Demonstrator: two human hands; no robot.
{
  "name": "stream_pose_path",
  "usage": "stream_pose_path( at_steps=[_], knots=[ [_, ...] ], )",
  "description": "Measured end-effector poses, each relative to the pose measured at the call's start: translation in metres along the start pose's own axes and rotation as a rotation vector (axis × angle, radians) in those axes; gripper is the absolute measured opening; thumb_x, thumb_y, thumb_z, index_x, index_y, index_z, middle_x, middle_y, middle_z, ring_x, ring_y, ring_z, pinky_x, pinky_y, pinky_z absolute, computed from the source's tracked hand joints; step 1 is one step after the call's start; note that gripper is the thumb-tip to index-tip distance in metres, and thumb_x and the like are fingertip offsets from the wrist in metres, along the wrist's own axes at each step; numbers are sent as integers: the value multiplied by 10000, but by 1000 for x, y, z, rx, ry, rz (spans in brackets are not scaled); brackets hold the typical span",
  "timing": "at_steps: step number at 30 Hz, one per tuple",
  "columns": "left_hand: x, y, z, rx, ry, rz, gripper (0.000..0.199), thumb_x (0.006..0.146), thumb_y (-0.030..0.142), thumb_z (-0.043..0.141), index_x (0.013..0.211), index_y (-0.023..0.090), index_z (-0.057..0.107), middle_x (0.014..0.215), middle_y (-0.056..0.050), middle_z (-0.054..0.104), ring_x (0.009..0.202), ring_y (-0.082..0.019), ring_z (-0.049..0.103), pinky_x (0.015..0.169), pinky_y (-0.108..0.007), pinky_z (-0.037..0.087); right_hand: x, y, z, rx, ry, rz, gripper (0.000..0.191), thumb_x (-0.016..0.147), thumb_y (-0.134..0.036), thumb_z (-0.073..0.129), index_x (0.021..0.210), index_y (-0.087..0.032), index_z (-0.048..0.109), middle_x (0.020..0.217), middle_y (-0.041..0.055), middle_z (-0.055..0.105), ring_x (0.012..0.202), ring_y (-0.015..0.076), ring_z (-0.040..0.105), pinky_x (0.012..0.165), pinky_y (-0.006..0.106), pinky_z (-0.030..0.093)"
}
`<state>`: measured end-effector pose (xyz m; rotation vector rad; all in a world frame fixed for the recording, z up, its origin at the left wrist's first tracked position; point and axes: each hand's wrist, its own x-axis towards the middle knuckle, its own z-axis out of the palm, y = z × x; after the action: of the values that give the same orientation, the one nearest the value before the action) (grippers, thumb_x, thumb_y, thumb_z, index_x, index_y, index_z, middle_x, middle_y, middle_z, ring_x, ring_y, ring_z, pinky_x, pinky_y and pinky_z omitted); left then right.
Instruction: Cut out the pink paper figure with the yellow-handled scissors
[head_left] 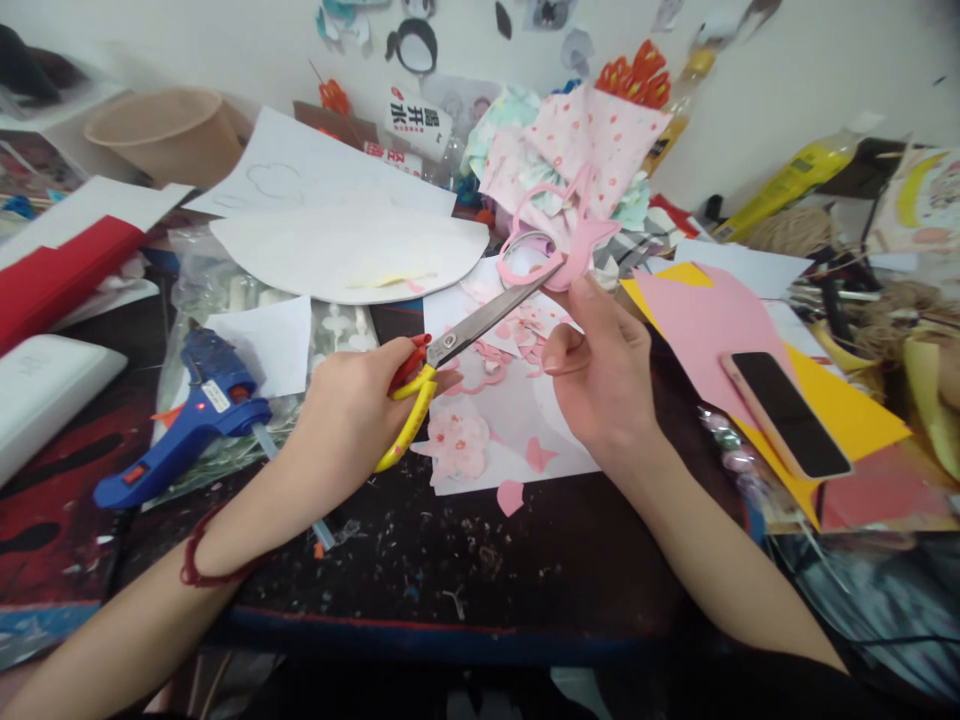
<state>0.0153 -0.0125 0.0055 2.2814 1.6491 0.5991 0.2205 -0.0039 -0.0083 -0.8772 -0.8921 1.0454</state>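
My left hand (360, 405) is closed round the yellow and red handles of a pair of scissors (487, 315), whose blades point up to the right. The blade tips meet the edge of a pink rabbit-shaped cutout (576, 250) with long ears. Between thumb and fingers, my right hand (600, 365) pinches this cutout at its lower edge. A pink outline piece with ears (510, 235) stands just left of it, partly overlapping. Below lie white paper (525, 445), a flower-patterned fabric piece (457, 440) and pink scraps (510, 497).
At left are a blue glue gun (217, 390), a white oval board (352, 255) and a red roll (67, 270). A phone (787, 412) rests on pink and yellow sheets (847, 390) at right. Fabric (577, 135) is heaped behind; a yellow bottle (795, 180) leans at the back right.
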Motion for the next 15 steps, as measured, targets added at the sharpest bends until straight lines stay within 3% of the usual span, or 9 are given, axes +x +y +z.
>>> stream_pose_path(
  at_steps=[9, 15],
  knots=[
    [0, -1, 0, -14, -9, -5, 459, 840, 486, 619, 610, 229, 315, 498, 66, 298, 471, -96, 244, 502, -264, 241, 0, 0, 0, 30, 2, -3, 104, 825, -320, 733, 729, -325, 772, 515, -73, 546, 377, 64, 499, 388, 233, 454],
    [2, 0, -2, -70, -10, -34, 424, 802, 476, 654, 602, 224, 378, 488, 53, 387, 476, -106, 306, 506, -273, 239, 6, -2, -5, -37, 65, -28, 113, 876, -277, 669, 791, -258, 741, 776, -33, 694, 459, 54, 546, 464, 244, 477]
  ],
)
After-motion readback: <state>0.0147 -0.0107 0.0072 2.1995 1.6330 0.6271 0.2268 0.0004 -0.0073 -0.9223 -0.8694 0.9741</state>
